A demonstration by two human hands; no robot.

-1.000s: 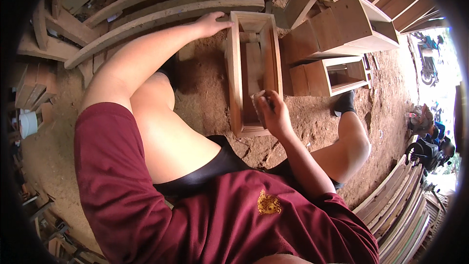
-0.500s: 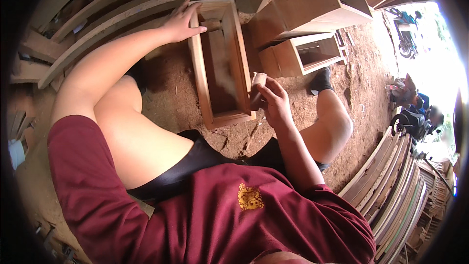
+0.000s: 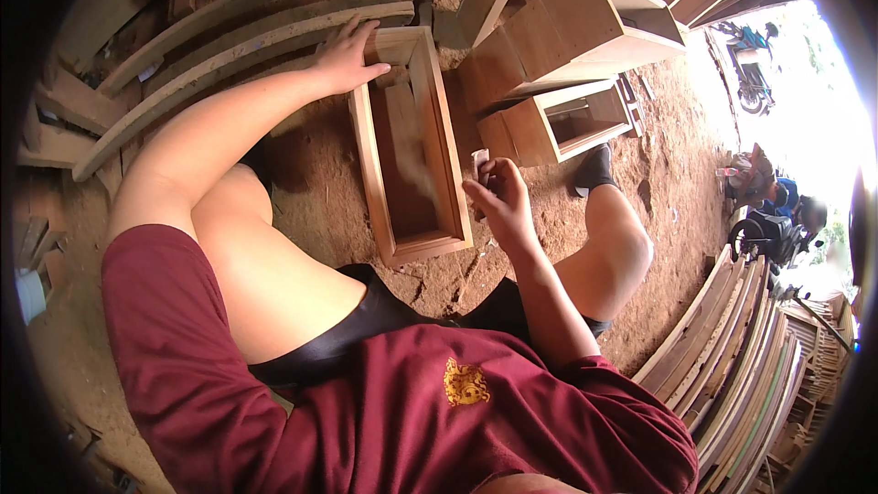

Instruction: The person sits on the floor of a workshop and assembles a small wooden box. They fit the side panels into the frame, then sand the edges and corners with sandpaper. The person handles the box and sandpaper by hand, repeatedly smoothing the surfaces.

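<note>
An open wooden box frame (image 3: 366,160), long and rectangular, stands on the ground between my legs. My left hand (image 3: 349,59) holds its far left corner, fingers stretched over the outside and thumb across the rim. At the box's right side, my right hand (image 3: 505,203) is closed on a brownish folded piece of sandpaper (image 3: 480,161), with its pale end sticking up past the fingers. The sandpaper is close against the outer right wall; my fingers hide most of it, and I cannot tell whether it touches the wood.
Wooden cabinets (image 3: 558,37) stand beyond the box to the right, with a smaller open wooden carcass (image 3: 521,128) by my foot. Curved wooden rails (image 3: 247,37) lie at the far left. Stacked planks (image 3: 722,338) fill the lower right. Motorbikes (image 3: 768,229) stand outside at the right.
My right hand has turned and moved slightly toward me along the box's right side with the sandpaper. The left hand stays at the far left corner. The whole view has shifted a little.
</note>
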